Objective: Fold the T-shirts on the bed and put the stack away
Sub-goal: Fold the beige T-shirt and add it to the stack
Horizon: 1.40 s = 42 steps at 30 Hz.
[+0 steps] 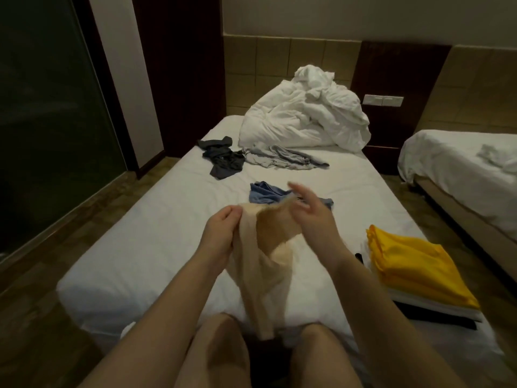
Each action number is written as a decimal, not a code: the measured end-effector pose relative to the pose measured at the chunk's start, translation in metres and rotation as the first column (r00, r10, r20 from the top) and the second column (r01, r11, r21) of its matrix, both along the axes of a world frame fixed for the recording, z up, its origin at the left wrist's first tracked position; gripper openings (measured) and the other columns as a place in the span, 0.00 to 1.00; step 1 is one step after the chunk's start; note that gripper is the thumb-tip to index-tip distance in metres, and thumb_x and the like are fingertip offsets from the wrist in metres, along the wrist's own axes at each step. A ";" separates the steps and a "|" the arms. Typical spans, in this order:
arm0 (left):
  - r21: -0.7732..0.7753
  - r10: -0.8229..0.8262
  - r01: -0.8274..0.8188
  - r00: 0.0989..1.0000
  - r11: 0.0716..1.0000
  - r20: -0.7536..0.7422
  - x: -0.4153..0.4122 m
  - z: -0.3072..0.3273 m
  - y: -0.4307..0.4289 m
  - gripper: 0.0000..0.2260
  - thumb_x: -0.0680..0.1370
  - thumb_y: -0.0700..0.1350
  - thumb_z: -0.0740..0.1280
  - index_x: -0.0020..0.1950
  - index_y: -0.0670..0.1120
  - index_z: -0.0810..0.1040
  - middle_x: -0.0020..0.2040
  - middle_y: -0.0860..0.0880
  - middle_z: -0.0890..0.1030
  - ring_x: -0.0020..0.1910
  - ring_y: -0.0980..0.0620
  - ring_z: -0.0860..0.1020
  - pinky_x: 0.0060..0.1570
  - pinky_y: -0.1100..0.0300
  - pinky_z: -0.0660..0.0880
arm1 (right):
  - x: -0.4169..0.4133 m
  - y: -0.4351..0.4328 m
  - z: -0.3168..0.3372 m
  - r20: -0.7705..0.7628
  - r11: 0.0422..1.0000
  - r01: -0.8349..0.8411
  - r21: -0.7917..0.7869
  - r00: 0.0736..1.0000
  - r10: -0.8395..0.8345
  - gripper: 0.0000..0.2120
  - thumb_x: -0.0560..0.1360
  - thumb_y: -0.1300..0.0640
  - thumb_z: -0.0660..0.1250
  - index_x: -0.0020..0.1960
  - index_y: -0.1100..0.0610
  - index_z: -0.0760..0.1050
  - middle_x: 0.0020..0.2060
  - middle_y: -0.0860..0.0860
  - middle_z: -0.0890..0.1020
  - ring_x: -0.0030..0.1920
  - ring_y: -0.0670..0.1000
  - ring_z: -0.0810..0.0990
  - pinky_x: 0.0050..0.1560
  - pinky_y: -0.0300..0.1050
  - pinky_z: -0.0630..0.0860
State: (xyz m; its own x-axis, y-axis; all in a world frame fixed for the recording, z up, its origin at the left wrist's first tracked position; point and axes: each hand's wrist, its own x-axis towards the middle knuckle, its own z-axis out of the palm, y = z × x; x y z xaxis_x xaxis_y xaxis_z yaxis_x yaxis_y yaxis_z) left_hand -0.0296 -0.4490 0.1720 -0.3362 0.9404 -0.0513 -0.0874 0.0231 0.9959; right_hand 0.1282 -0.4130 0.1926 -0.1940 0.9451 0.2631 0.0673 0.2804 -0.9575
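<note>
Loosely bunched beige T-shirt (thin, creased) in left hand

the bed is strewn with a duvet, dark t-shirt, grey t-shirt, blue t-shirt and 1 folded stack.

Thin matt beige cloth T-shirt, smooth white sheet, seemingly glossy floor
</note>
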 end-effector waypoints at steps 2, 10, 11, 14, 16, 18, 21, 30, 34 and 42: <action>0.043 -0.029 0.030 0.999 0.999 -0.032 0.002 0.010 -0.003 0.10 0.81 0.44 0.58 0.44 0.48 0.77 0.45 0.45 0.80 0.46 0.49 0.77 0.50 0.54 0.76 | -0.004 -0.017 -0.020 0.183 0.996 -0.064 0.058 0.982 0.052 0.20 0.76 0.64 0.64 0.58 0.40 0.71 0.52 0.41 0.76 0.50 0.42 0.75 0.45 0.28 0.73; 0.002 -0.291 0.293 0.950 0.956 -0.113 0.001 0.031 -0.017 0.10 0.81 0.45 0.58 0.45 0.48 0.77 0.32 0.53 0.81 0.30 0.59 0.79 0.34 0.65 0.78 | -0.016 -0.024 -0.038 0.235 0.978 -0.030 0.207 0.972 -0.020 0.24 0.72 0.53 0.71 0.59 0.34 0.63 0.58 0.39 0.71 0.53 0.39 0.72 0.48 0.30 0.68; 0.020 -0.312 0.315 0.946 0.949 -0.091 -0.001 0.035 -0.016 0.10 0.81 0.45 0.57 0.46 0.48 0.76 0.31 0.55 0.81 0.29 0.60 0.79 0.33 0.66 0.78 | -0.015 -0.020 -0.034 0.294 0.972 -0.085 0.218 0.956 0.018 0.22 0.73 0.52 0.70 0.58 0.35 0.64 0.59 0.39 0.70 0.55 0.40 0.71 0.52 0.32 0.68; 0.072 -0.353 0.358 0.933 0.931 -0.075 -0.006 0.048 -0.011 0.10 0.81 0.45 0.57 0.47 0.45 0.76 0.31 0.55 0.81 0.30 0.59 0.78 0.32 0.67 0.76 | -0.014 -0.012 -0.027 0.377 0.940 -0.191 0.283 0.923 0.074 0.12 0.75 0.54 0.67 0.55 0.41 0.70 0.52 0.37 0.73 0.57 0.44 0.71 0.61 0.44 0.69; 0.064 -0.389 0.400 0.911 0.914 -0.140 -0.008 0.053 -0.008 0.10 0.81 0.45 0.57 0.46 0.44 0.76 0.30 0.55 0.80 0.30 0.59 0.77 0.32 0.68 0.76 | -0.016 -0.009 -0.022 0.294 0.918 -0.178 0.355 0.953 0.071 0.10 0.75 0.56 0.67 0.48 0.41 0.70 0.48 0.36 0.75 0.54 0.46 0.74 0.58 0.44 0.70; 0.040 -0.424 0.435 0.891 0.899 -0.163 -0.008 0.055 -0.006 0.10 0.81 0.44 0.57 0.47 0.45 0.77 0.31 0.55 0.80 0.29 0.60 0.77 0.31 0.68 0.75 | -0.019 -0.007 -0.014 0.206 0.912 -0.158 0.379 0.975 0.084 0.14 0.72 0.52 0.69 0.49 0.38 0.68 0.50 0.36 0.74 0.54 0.43 0.74 0.56 0.35 0.69; 0.018 -0.429 0.437 0.890 0.899 -0.151 -0.009 0.056 -0.002 0.09 0.81 0.44 0.58 0.49 0.46 0.78 0.35 0.52 0.81 0.32 0.59 0.79 0.33 0.66 0.77 | -0.023 -0.007 0.000 0.283 0.797 -0.180 0.576 0.959 0.013 0.15 0.69 0.46 0.70 0.54 0.38 0.74 0.57 0.41 0.74 0.59 0.47 0.72 0.60 0.39 0.68; 0.042 -0.468 0.469 0.883 0.882 -0.019 -0.018 0.088 0.016 0.09 0.81 0.40 0.57 0.47 0.43 0.75 0.35 0.49 0.79 0.33 0.56 0.78 0.34 0.65 0.76 | -0.031 0.017 0.050 0.532 0.362 -0.402 0.841 0.733 -0.423 0.09 0.71 0.48 0.65 0.41 0.48 0.82 0.57 0.53 0.80 0.58 0.55 0.68 0.54 0.55 0.68; 0.097 -0.444 0.442 0.896 0.892 -0.006 -0.018 0.100 0.016 0.10 0.80 0.38 0.56 0.45 0.46 0.75 0.31 0.50 0.79 0.30 0.57 0.79 0.30 0.64 0.76 | -0.041 0.025 0.067 0.676 0.369 -0.566 0.737 0.620 -0.399 0.12 0.71 0.45 0.62 0.46 0.48 0.82 0.61 0.53 0.77 0.60 0.54 0.65 0.58 0.53 0.66; 0.008 -0.409 0.411 0.909 0.912 -0.081 -0.034 0.092 0.019 0.07 0.79 0.43 0.62 0.52 0.45 0.78 0.45 0.46 0.80 0.43 0.52 0.79 0.48 0.58 0.77 | -0.042 0.029 0.059 0.495 0.346 -0.373 0.861 0.769 -0.405 0.11 0.72 0.56 0.64 0.50 0.57 0.81 0.50 0.56 0.81 0.50 0.58 0.77 0.49 0.49 0.73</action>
